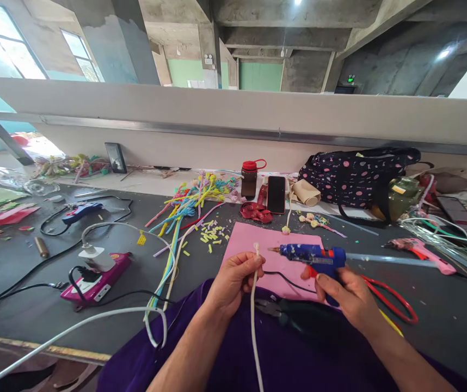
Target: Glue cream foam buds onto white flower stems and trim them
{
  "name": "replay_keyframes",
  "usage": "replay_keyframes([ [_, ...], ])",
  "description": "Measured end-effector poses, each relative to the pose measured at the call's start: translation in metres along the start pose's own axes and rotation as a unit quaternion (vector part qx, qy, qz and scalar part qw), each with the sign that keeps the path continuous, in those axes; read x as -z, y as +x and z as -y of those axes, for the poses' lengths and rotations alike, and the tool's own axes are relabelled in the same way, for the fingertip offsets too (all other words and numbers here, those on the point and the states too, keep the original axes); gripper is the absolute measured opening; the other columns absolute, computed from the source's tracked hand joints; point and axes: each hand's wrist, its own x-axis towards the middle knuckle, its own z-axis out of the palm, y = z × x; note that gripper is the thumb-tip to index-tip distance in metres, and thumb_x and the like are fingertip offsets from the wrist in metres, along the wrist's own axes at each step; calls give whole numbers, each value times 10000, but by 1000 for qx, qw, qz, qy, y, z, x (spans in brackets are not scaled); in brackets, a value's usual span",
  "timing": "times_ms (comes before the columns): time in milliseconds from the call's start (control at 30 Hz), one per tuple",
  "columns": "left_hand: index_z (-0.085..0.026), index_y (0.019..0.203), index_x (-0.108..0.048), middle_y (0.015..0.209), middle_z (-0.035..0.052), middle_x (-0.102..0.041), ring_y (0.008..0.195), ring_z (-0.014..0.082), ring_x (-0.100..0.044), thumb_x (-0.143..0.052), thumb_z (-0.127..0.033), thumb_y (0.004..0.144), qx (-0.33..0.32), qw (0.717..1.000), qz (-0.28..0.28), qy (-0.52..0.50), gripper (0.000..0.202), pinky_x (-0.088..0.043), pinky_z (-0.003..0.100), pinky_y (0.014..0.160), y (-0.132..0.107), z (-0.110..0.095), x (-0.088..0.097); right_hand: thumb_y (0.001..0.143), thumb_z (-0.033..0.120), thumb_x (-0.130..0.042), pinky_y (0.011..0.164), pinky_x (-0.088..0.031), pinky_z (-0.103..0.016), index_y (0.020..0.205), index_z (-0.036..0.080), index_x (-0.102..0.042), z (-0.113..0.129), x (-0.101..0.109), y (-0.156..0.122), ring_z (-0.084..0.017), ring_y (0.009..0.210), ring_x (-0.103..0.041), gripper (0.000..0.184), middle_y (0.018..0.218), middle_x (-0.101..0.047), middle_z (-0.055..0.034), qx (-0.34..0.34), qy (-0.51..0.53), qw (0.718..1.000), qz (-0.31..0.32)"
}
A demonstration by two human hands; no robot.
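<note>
My left hand [235,277] pinches a white fuzzy stem [253,305] near its upper end; the stem hangs down over my purple lap. My right hand [345,296] grips a blue hot glue gun [315,258] with a clear glue stick [388,260] sticking out of its back. The gun's nozzle points left, a short way from the tip of the white stem. Both hands hover over a pink sheet [258,245] on the dark table [33,294].
Red-handled scissors [392,302] and dark pliers [282,313] lie by my right hand. A bundle of coloured stems [188,209], yellow scraps, a pink power strip [94,280], a bottle [249,178], a phone [276,194], a spotted bag [356,174] and another pink glue gun [419,250] surround the sheet.
</note>
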Motion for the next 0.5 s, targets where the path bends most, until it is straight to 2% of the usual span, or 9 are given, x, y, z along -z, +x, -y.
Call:
replay_keyframes([
  [67,-130,694,-625,521,-26,-555,363,13,-344,-731,-335,650,-6,1000,-5,-4,235,-186,147,341,0,-1,0,848,446,-513,556,-415,-264,856,171,-611,-5,2,8,-147,561,-520,292,589,-562,3,-39,28,999,-16],
  [133,-127,694,-627,532,-19,-565,367,16,-353,-733,-343,647,1,1000,-6,0,244,-187,147,340,0,-1,-1,818,466,-549,538,-436,-262,815,174,-595,-15,2,18,-143,542,-544,295,600,-580,3,-91,75,993,-25],
  [200,-128,700,-629,542,-18,-568,373,16,-358,-731,-345,648,9,1000,0,0,245,-195,144,344,-1,-2,-2,757,479,-619,493,-445,-255,789,173,-586,-26,0,26,-135,508,-549,309,605,-580,6,-151,123,980,-31],
  [267,-126,693,-627,543,-17,-569,376,18,-364,-732,-344,646,14,1000,7,1,246,-201,146,345,-1,-2,-3,717,477,-662,457,-447,-248,844,163,-593,-36,-3,33,-128,479,-545,346,601,-579,5,-190,151,969,-38],
  [333,-124,686,-626,543,-15,-573,376,18,-369,-730,-343,649,11,1000,14,5,245,-204,148,344,-2,-1,-4,717,474,-662,446,-443,-239,892,149,-591,-42,-8,37,-123,474,-544,376,608,-589,-4,-196,156,967,-41],
  [500,-128,660,-620,546,-12,-587,379,17,-374,-712,-332,673,-2,999,32,6,225,-206,151,347,-3,-1,-4,736,439,-646,488,-434,-220,884,149,-592,-45,-19,42,-124,553,-564,330,679,-618,-14,-165,148,975,-33],
])
